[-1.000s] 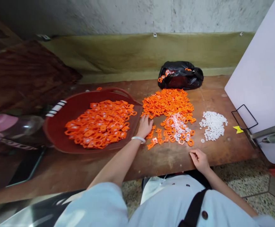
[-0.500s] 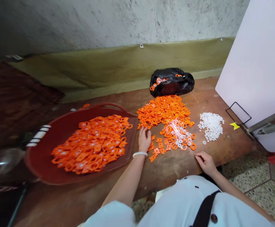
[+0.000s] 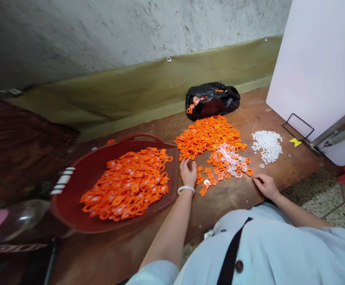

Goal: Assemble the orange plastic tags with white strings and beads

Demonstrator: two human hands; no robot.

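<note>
My left hand (image 3: 188, 172) rests on the brown table (image 3: 228, 198), its fingers apart and slightly bent, with nothing visible in them. It lies between the red-brown basket and several loose orange plastic pieces (image 3: 210, 175). A white bangle circles that wrist. At the table's front edge lies my right hand (image 3: 266, 186), thumb and forefinger a little apart and no object visible between them. Nearest to it are white strings (image 3: 226, 153) and white washers (image 3: 238, 161) on more orange pieces. Behind these spreads a large heap of orange pieces (image 3: 209, 132). Small white discs (image 3: 267, 146) form a pile to the right.
The red-brown basket (image 3: 64, 206) at the left holds many orange pieces. A black plastic bag (image 3: 220, 99) with orange and white pieces lies against the wall. At the right stand a white panel (image 3: 317, 59) and a black wire stand (image 3: 298, 124) with a yellow tag.
The camera view has turned a little, so the basket and both hands appear farther right. Both hands keep nearly the same places on the table. No piece has visibly been picked up.
</note>
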